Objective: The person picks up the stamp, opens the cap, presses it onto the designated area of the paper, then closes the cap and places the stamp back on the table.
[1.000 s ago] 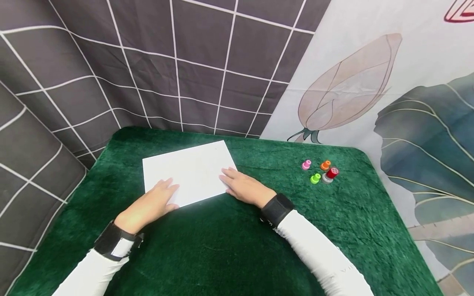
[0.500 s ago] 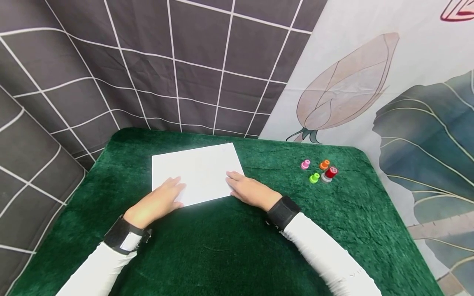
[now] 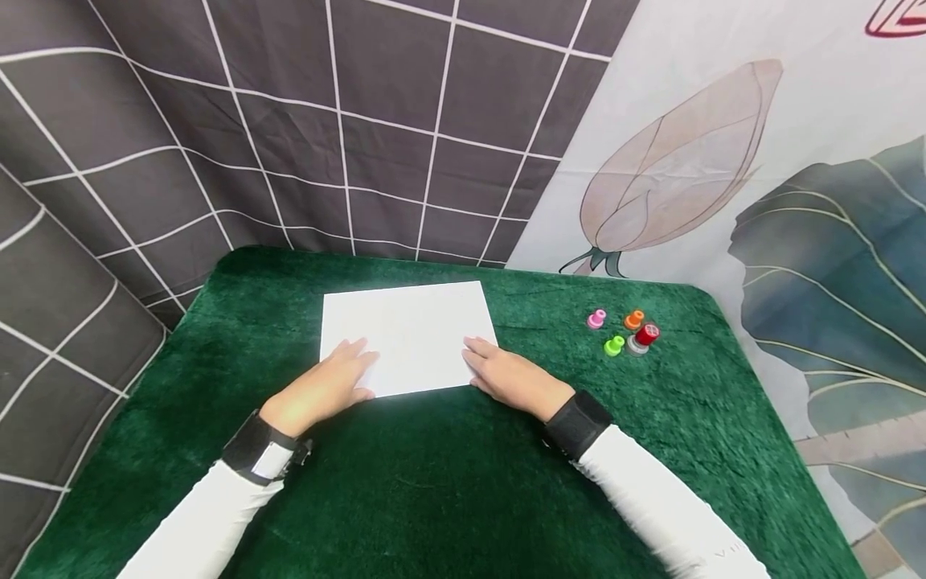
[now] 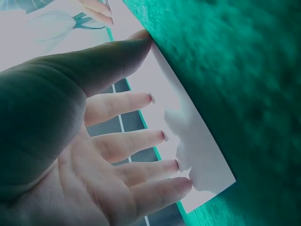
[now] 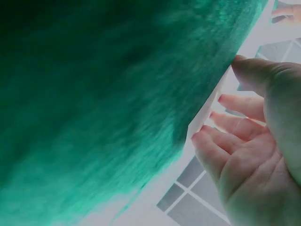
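Note:
A blank white sheet of paper [image 3: 415,330] lies on the green cloth, its long side roughly level in the head view. My left hand [image 3: 325,388] rests its fingertips on the paper's near left part, fingers spread and straight. In the left wrist view the left thumb [image 4: 127,52] touches the near edge, and the fingertips meet the white surface. On the near right part sits my right hand [image 3: 515,376], fingers extended over the sheet. From the right wrist, the paper's edge [image 5: 211,96] runs past the right thumb [image 5: 251,70] and fingertips. Neither hand curls round anything.
Toward the right back stand small stamper-like pieces: a pink one [image 3: 596,319], an orange one [image 3: 634,319], a green one [image 3: 614,346] and a red-topped one [image 3: 643,338]. Grey gridded cloth [image 3: 391,145] hangs behind the table; a white patterned curtain [image 3: 680,185] hangs at the right.
The paper has slid to the right and turned a little clockwise, its long edges now more level. Both hands have moved right with it, keeping their places on it. The small pieces stay put.

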`<state>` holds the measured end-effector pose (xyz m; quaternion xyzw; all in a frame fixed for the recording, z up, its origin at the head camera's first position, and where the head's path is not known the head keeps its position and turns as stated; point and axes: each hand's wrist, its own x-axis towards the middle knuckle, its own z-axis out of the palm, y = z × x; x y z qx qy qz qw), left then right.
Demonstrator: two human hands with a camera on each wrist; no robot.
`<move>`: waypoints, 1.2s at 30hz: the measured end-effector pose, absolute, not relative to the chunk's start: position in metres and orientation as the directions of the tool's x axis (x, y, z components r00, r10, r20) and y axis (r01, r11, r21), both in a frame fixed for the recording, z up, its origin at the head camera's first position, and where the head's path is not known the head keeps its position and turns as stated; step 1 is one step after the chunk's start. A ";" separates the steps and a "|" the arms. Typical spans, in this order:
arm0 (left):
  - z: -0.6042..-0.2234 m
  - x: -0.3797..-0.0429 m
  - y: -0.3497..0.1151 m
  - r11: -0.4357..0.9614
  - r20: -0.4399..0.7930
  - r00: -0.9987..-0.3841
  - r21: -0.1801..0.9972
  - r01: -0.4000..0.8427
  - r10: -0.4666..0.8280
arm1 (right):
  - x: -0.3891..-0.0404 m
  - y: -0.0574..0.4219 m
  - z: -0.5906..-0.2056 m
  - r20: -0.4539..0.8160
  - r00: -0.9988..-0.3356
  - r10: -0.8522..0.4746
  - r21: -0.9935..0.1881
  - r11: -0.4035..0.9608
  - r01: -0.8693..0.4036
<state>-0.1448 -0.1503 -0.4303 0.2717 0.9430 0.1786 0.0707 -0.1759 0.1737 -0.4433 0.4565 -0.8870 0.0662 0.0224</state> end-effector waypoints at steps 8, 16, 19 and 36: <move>-0.429 -0.150 -0.134 0.763 -0.032 -0.813 0.368 0.532 0.582 | -0.169 0.193 -0.443 0.106 -0.601 -0.792 -0.098 0.593 -0.799; -0.432 -0.156 -0.113 0.745 -0.036 -0.791 0.364 0.559 0.611 | -0.160 0.216 -0.443 0.123 -0.623 -0.772 -0.127 0.611 -0.782; -0.433 -0.157 -0.106 0.736 -0.020 -0.783 0.355 0.576 0.622 | -0.157 0.225 -0.443 0.134 -0.632 -0.763 -0.132 0.619 -0.775; -0.430 -0.170 -0.056 0.729 -0.070 -0.762 0.359 0.583 0.644 | -0.146 0.268 -0.444 0.111 -0.710 -0.695 -0.143 0.696 -0.704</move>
